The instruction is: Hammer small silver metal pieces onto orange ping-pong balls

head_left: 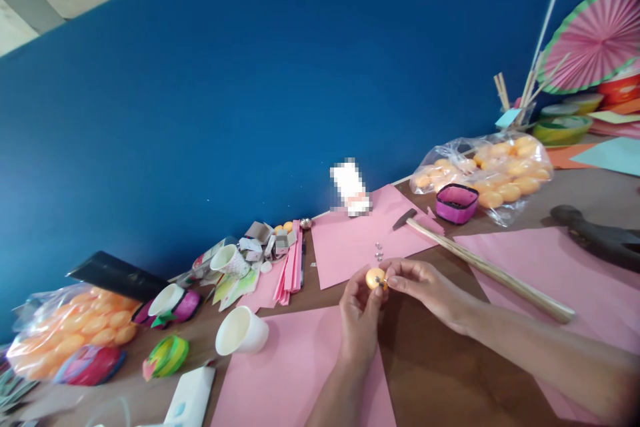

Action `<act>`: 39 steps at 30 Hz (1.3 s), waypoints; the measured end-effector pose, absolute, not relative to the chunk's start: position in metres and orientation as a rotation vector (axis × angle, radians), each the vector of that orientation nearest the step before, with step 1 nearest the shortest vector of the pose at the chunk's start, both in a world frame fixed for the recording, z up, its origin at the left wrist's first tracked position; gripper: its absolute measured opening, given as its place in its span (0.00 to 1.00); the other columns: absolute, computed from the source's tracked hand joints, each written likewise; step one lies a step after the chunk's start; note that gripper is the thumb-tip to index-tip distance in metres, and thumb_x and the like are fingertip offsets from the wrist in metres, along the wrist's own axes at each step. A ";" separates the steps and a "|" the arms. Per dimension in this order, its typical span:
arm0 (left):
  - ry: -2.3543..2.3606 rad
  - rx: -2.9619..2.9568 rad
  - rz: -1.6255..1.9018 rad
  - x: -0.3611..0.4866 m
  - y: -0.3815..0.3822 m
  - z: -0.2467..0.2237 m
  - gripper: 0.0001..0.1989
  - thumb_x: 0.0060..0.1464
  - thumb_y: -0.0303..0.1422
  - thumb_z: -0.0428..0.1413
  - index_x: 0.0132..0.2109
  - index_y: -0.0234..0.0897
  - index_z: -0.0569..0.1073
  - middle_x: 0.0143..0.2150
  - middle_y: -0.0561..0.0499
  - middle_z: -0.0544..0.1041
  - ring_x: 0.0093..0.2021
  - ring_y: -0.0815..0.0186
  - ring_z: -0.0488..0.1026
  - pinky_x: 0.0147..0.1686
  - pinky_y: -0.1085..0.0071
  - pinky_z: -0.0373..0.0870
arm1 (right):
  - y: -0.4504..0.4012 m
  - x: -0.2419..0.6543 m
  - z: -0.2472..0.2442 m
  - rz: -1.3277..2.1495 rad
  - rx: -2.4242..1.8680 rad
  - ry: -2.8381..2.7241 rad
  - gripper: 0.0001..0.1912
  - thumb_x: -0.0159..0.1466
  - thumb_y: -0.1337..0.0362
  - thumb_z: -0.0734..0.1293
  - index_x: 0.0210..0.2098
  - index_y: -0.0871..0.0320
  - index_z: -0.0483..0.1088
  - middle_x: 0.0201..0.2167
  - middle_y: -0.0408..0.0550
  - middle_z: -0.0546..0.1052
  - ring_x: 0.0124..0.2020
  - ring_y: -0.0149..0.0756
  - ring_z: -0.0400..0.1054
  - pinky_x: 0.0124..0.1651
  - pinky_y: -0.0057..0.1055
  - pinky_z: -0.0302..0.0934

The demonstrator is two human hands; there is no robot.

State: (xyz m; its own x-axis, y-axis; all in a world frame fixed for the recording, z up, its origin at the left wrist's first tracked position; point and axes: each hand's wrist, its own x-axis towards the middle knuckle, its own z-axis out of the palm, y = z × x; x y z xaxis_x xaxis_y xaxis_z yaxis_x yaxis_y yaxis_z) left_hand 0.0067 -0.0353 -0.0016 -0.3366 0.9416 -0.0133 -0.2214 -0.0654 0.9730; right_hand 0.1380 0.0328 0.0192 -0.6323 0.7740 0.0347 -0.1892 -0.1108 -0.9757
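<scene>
My left hand (359, 320) is closed around a small orange ball (374, 277) that looks like a ping-pong ball. A small dark metallic piece (379, 281) shows on the ball's near side. Beside it, my right hand (425, 285) pinches thumb and finger together; what lies between those fingertips is too small to make out. Just beyond my hands, several small shiny metal pieces (379, 252) lie on a pink sheet (343, 247). To the right, a hammer (493, 267) with a wooden handle lies slantwise, its head on pink paper.
A white paper cup (243, 331) lies tilted on another pink sheet (285, 360) at left. Clear bags of orange balls sit far left (75, 333) and back right (510, 173), near a purple container (457, 204). A blue partition (280, 80) rises behind the brown table (425, 360).
</scene>
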 end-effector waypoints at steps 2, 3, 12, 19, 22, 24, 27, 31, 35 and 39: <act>1.268 0.874 1.577 0.007 -0.035 0.000 0.20 0.46 0.36 0.58 0.47 0.35 0.69 0.43 0.45 0.75 0.38 0.64 0.73 0.39 0.68 0.70 | 0.033 0.138 0.017 1.822 -0.677 -1.478 0.13 0.54 0.55 0.67 0.25 0.60 0.68 0.39 0.48 0.72 0.40 0.39 0.65 0.46 0.35 0.57; 1.273 0.875 1.578 0.007 -0.035 0.000 0.21 0.46 0.37 0.58 0.48 0.35 0.68 0.43 0.45 0.75 0.38 0.64 0.73 0.39 0.67 0.70 | 0.034 0.138 0.016 1.829 -0.675 -1.475 0.13 0.54 0.55 0.67 0.26 0.60 0.68 0.39 0.49 0.72 0.40 0.39 0.65 0.46 0.35 0.56; 1.278 0.899 1.555 0.008 -0.037 0.001 0.19 0.49 0.34 0.56 0.48 0.35 0.67 0.45 0.45 0.74 0.41 0.63 0.71 0.41 0.67 0.69 | 0.033 0.138 0.016 1.873 -0.668 -1.461 0.12 0.55 0.57 0.67 0.26 0.61 0.69 0.36 0.48 0.73 0.37 0.37 0.65 0.45 0.34 0.56; 1.280 0.906 1.551 0.007 -0.036 0.000 0.18 0.49 0.33 0.56 0.48 0.35 0.68 0.44 0.45 0.74 0.41 0.63 0.71 0.42 0.67 0.68 | 0.032 0.139 0.019 1.853 -0.659 -1.519 0.13 0.56 0.56 0.66 0.26 0.60 0.69 0.37 0.48 0.73 0.38 0.37 0.65 0.45 0.34 0.57; 1.282 0.890 1.551 0.007 -0.036 0.001 0.19 0.48 0.33 0.57 0.48 0.36 0.68 0.44 0.45 0.74 0.41 0.64 0.71 0.42 0.68 0.68 | 0.032 0.139 0.018 1.851 -0.655 -1.513 0.13 0.56 0.56 0.66 0.26 0.60 0.69 0.36 0.47 0.72 0.37 0.36 0.65 0.44 0.34 0.57; 1.286 0.889 1.548 0.007 -0.036 0.000 0.19 0.48 0.33 0.57 0.49 0.36 0.67 0.44 0.45 0.74 0.41 0.64 0.71 0.42 0.67 0.68 | 0.032 0.139 0.017 1.855 -0.653 -1.510 0.13 0.56 0.56 0.66 0.25 0.60 0.69 0.35 0.46 0.72 0.37 0.36 0.65 0.44 0.33 0.57; 1.284 0.886 1.554 0.007 -0.036 -0.002 0.19 0.48 0.33 0.57 0.49 0.36 0.67 0.44 0.45 0.74 0.41 0.63 0.71 0.42 0.66 0.68 | 0.032 0.139 0.017 1.865 -0.659 -1.517 0.12 0.56 0.56 0.65 0.26 0.60 0.68 0.34 0.46 0.72 0.35 0.34 0.65 0.43 0.33 0.58; 1.263 0.876 1.560 0.007 -0.035 -0.003 0.19 0.48 0.33 0.57 0.49 0.36 0.67 0.44 0.45 0.74 0.43 0.62 0.72 0.43 0.65 0.68 | 0.032 0.138 0.019 1.851 -0.666 -1.542 0.12 0.57 0.56 0.65 0.26 0.60 0.68 0.35 0.46 0.72 0.36 0.35 0.65 0.43 0.32 0.58; 1.245 0.882 1.564 0.008 -0.036 -0.001 0.19 0.48 0.33 0.57 0.49 0.35 0.67 0.44 0.45 0.75 0.43 0.61 0.72 0.43 0.65 0.68 | 0.032 0.138 0.022 1.833 -0.688 -1.563 0.14 0.57 0.55 0.65 0.25 0.60 0.68 0.34 0.46 0.73 0.37 0.36 0.65 0.45 0.32 0.57; 1.267 0.869 1.552 0.007 -0.036 0.000 0.20 0.48 0.34 0.57 0.50 0.35 0.67 0.44 0.44 0.75 0.43 0.61 0.72 0.43 0.66 0.68 | 0.031 0.139 0.022 1.809 -0.702 -1.604 0.16 0.56 0.52 0.64 0.26 0.60 0.68 0.33 0.47 0.73 0.38 0.38 0.65 0.45 0.35 0.57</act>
